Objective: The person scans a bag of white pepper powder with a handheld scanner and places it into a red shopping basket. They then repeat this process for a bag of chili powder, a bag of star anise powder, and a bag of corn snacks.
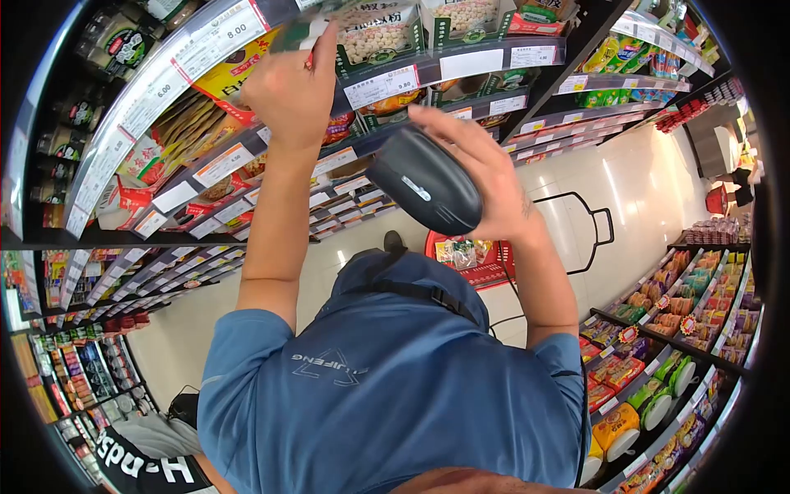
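High at the shelf front, my left hand point(290, 95) is closed, its thumb pointing up along a blurred green and white packet point(298, 34). Much of that packet is behind the fingers or past the top edge of the view. My right hand point(492, 173) wraps round a black handheld barcode scanner point(429, 181), held beside the shelf with its cable hanging down. Just beyond the left hand stand pouches of white pepper powder point(374, 37). A yellow and red packet point(234, 72) lies left of that hand.
Curved shelf edges with price labels point(383, 89) run close before me. A red shopping basket point(471, 262) with packets in it stands on the floor, near a black wire frame point(594, 235). Snack shelves point(650, 387) line the right. Another person's black sleeve point(140, 465) shows at lower left.
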